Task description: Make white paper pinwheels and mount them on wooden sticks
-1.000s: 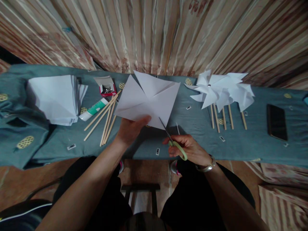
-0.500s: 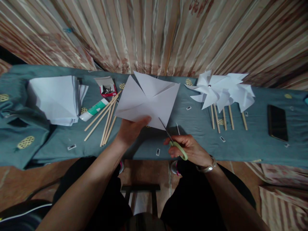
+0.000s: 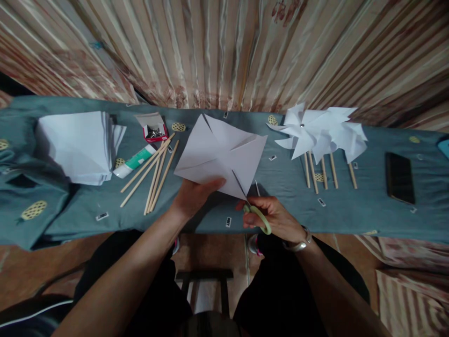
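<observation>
Left hand (image 3: 192, 196) is pinching the white sheet (image 3: 224, 154) near its front edge, thumb lying on top, fingers tucking underneath where I can't see them. Right hand (image 3: 275, 216) is wrapping around the green-handled scissors (image 3: 264, 218), blades standing apart at the sheet's closest corner. Both forearms (image 3: 140, 262) are slanting in from below, and the sheet's kinda hovering over the blue-green tablecloth (image 3: 333, 220), between the wooden sticks (image 3: 164, 175) and the paper pinwheels (image 3: 321, 133).

I see white paper (image 3: 221, 152) at mid-frame, with pale-green-handled scissors (image 3: 265, 220) just lower. The blue-green cloth (image 3: 340, 213) carries yellow pineapples (image 3: 34, 210). Left of centre sit a green-and-white tube (image 3: 135, 161) and red box (image 3: 156, 139); centre right, white pinwheels (image 3: 310, 135). Brownish stripes run down the beige curtain (image 3: 217, 56) up top.
</observation>
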### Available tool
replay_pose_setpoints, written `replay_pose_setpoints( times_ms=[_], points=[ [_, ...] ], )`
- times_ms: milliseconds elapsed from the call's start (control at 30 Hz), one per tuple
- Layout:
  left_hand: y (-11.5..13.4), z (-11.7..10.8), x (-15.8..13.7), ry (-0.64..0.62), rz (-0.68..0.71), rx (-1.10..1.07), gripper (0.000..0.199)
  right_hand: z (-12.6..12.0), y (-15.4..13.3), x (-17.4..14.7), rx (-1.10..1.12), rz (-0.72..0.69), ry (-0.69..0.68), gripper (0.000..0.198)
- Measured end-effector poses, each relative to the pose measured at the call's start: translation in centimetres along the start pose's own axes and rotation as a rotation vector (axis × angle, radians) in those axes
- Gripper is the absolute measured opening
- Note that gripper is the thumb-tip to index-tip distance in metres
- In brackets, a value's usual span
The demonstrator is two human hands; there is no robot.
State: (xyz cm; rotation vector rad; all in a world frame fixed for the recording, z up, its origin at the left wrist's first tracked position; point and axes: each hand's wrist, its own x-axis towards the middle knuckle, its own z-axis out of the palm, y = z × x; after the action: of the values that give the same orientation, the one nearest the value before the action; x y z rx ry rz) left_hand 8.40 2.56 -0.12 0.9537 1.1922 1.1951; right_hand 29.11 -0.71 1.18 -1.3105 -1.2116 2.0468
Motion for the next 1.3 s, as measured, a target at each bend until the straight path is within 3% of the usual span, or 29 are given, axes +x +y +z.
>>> replay_pose_setpoints(
  times_ms=[767, 1300],
  points=[
    [-0.18, 0.1, -0.41, -0.031, 0.0, 0.016, 0.047, 0.32, -0.01, 0.02, -0.043, 0.005, 0.044, 0.049],
    [-0.26, 0.17, -0.66, -0.046, -0.021, 0.029, 0.044, 0.56, -0.16, 0.05, 0.064, 0.051, 0.089, 0.045]
  ],
)
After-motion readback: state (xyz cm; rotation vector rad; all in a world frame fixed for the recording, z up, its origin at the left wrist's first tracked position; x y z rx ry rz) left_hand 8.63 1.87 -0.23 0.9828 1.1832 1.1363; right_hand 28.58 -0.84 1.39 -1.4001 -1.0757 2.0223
